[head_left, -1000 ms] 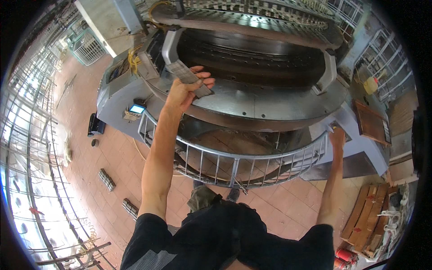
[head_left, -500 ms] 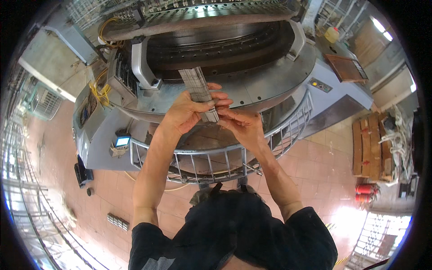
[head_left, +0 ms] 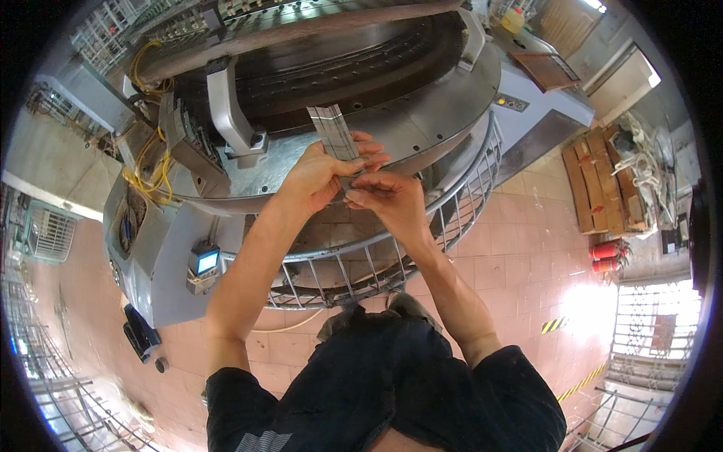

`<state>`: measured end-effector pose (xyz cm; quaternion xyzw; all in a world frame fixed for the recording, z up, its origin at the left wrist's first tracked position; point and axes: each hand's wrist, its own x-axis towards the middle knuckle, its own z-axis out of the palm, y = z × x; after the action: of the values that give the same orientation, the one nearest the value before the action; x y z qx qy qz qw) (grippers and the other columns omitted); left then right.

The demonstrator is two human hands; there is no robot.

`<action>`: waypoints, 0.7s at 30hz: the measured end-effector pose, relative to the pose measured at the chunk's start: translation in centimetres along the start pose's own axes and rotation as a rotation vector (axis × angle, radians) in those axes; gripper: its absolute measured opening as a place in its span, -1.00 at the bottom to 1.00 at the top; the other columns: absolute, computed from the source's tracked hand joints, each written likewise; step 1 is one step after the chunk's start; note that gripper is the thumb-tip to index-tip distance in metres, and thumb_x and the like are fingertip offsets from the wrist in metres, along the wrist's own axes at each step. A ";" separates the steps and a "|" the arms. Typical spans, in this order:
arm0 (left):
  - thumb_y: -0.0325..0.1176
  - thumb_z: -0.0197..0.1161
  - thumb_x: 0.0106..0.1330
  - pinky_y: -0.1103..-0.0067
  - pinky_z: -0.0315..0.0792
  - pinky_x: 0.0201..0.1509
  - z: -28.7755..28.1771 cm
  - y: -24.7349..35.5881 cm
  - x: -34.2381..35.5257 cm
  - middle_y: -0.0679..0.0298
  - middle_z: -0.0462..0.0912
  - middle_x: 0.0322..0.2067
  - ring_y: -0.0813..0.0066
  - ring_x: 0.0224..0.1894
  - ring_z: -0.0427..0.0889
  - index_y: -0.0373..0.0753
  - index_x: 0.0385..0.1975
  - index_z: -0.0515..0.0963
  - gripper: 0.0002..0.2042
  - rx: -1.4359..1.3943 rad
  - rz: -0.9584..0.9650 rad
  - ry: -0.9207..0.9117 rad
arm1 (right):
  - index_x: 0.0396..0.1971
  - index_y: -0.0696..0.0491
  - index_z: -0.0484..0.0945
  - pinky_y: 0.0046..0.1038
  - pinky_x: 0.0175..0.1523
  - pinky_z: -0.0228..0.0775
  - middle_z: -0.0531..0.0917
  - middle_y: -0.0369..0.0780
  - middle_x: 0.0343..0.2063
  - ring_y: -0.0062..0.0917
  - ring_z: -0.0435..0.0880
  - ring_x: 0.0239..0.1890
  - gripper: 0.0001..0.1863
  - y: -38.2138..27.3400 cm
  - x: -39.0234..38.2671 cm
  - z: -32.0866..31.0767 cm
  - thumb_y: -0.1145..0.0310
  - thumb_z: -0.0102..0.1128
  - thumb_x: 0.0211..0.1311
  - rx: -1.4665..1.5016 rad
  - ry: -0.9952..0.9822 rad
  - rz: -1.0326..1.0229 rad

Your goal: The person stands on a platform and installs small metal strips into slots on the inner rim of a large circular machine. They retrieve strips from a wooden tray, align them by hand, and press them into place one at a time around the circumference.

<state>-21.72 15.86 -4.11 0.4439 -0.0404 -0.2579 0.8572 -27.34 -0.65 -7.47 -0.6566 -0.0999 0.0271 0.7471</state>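
Note:
My left hand (head_left: 316, 177) is closed around a flat bundle of thin grey metal needles (head_left: 333, 129), its thumb lying across the front and its fingertips showing past the right side. The bundle's upper end sticks up out of the grip, leaning to the left. At its lower end my right hand (head_left: 395, 200) pinches with thumb and forefinger. That end is mostly hidden by my fingers. Both hands hover over the near rim of a large round knitting machine's steel bed (head_left: 392, 139).
A curved metal railing (head_left: 320, 279) runs below my hands. Left stand a silver bracket (head_left: 226, 105), yellow cables (head_left: 154, 169) and a small lit screen (head_left: 207, 261). Right are a wooden crate (head_left: 602, 181) and red fire extinguishers (head_left: 606, 256). A yellow container (head_left: 513, 20) sits at the far right.
The view has shifted and turned slightly, so the machine sits further left. The bundle shows shorter above my left hand. My right hand has moved a little left at its lower end.

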 end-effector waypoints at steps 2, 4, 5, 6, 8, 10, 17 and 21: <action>-0.75 0.17 0.25 0.26 0.49 0.34 0.1 0.1 0.2 -0.11 0.51 0.16 -0.04 0.27 0.51 -0.43 0.19 0.34 -0.52 0.015 -0.009 -0.010 | -0.32 0.32 0.67 -0.57 -0.18 0.70 0.73 -0.17 -0.40 -0.53 0.77 -0.32 -0.92 0.1 0.1 0.5 0.61 0.34 0.22 0.182 -0.003 0.025; -0.75 0.18 0.25 0.27 0.49 0.34 0.2 0.3 0.1 -0.10 0.50 0.17 -0.02 0.28 0.51 -0.42 0.20 0.34 -0.52 0.023 -0.025 -0.003 | -0.31 0.33 0.66 -0.55 -0.19 0.71 0.73 -0.14 -0.39 -0.49 0.78 -0.32 -0.90 0.0 0.1 1.0 0.61 0.34 0.22 0.202 0.002 0.095; -0.74 0.18 0.25 0.28 0.49 0.33 0.3 0.3 0.1 -0.10 0.50 0.17 0.00 0.28 0.51 -0.42 0.20 0.33 -0.52 0.024 -0.039 0.006 | -0.30 0.33 0.65 -0.54 -0.19 0.72 0.73 -0.12 -0.38 -0.47 0.78 -0.32 -0.90 0.0 0.2 1.3 0.61 0.34 0.22 0.242 -0.010 0.113; -0.74 0.19 0.25 0.28 0.50 0.33 0.3 0.4 0.1 -0.09 0.50 0.18 0.01 0.27 0.51 -0.42 0.20 0.33 -0.52 0.023 -0.052 0.013 | -0.30 0.34 0.65 -0.53 -0.19 0.73 0.73 -0.11 -0.38 -0.45 0.78 -0.32 -0.89 0.0 0.2 1.6 0.61 0.34 0.22 0.243 0.006 0.133; -0.73 0.20 0.25 0.29 0.51 0.32 0.3 0.6 0.1 -0.09 0.50 0.18 0.03 0.27 0.52 -0.41 0.20 0.33 -0.51 0.023 -0.089 0.011 | -0.29 0.34 0.64 -0.51 -0.18 0.74 0.73 -0.09 -0.36 -0.43 0.78 -0.32 -0.88 0.0 0.2 2.3 0.61 0.34 0.22 0.286 0.017 0.142; -0.71 0.21 0.25 0.29 0.52 0.30 0.3 1.0 0.2 -0.09 0.50 0.18 0.03 0.26 0.53 -0.41 0.21 0.32 -0.50 0.022 -0.106 -0.007 | -0.29 0.35 0.64 -0.49 -0.20 0.74 0.73 -0.09 -0.36 -0.42 0.79 -0.33 -0.88 0.0 0.2 2.6 0.62 0.35 0.21 0.307 0.042 0.146; -0.64 0.21 0.32 0.28 0.54 0.26 0.1 2.7 0.5 -0.13 0.50 0.18 0.01 0.19 0.59 -0.38 0.32 0.19 -0.43 0.023 -0.110 0.008 | -0.31 0.34 0.66 -0.48 -0.23 0.71 0.72 -0.08 -0.43 -0.42 0.78 -0.41 -0.90 -1.1 -0.1 2.8 0.62 0.34 0.19 0.323 0.147 0.123; -0.65 0.23 0.30 0.31 0.57 0.20 -0.8 4.3 -0.5 -0.19 0.47 0.21 -0.01 0.14 0.62 -0.35 0.44 0.05 -0.29 0.416 0.099 0.324 | -0.31 0.33 0.66 -0.50 -0.24 0.70 0.73 -0.08 -0.44 -0.44 0.78 -0.41 -0.88 -1.6 0.4 1.8 0.59 0.36 0.18 0.264 0.167 0.184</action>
<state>-20.17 18.72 -1.12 0.6435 0.0234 -0.1273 0.7545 -27.39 0.99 -5.63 -0.5592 0.0271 0.0535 0.8268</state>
